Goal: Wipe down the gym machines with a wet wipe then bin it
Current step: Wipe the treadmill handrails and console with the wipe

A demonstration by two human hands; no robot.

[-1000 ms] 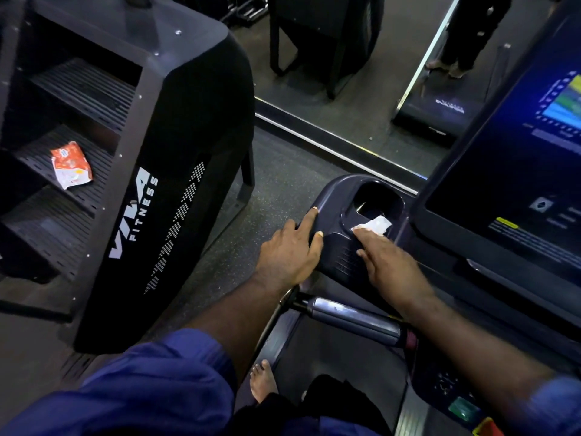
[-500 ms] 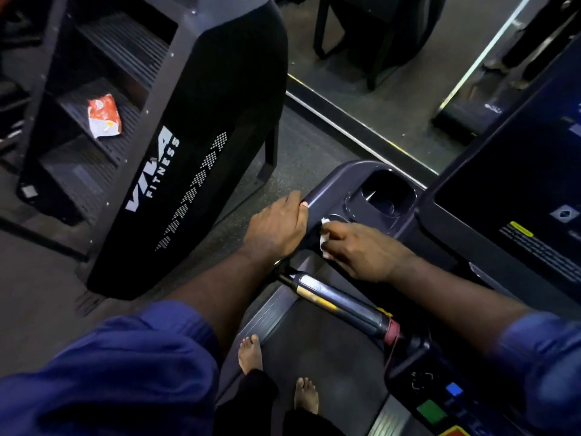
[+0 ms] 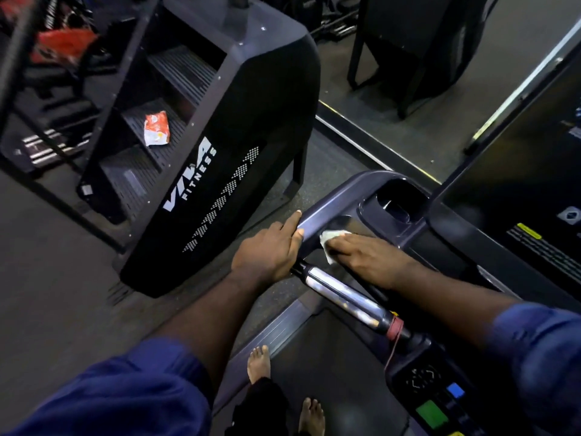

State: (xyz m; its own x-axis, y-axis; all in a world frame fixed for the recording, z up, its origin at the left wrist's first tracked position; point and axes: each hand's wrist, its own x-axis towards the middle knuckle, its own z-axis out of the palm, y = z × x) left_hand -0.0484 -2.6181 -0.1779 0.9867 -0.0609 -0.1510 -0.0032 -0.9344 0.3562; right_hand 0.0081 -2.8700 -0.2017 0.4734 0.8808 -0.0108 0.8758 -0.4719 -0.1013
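Right hand [image 3: 367, 256] flat, fingers straight, pressing wet wipe [image 3: 328, 243] onto treadmill console [image 3: 333, 196]. Left hand [image 3: 270, 250] open, resting on console edge.

Crumpled orange-and-white packet [image 3: 156, 129] lying left of centre; blurred red object [image 3: 64, 42] at upper left; speckled grey floor [image 3: 47, 278] across lower left.
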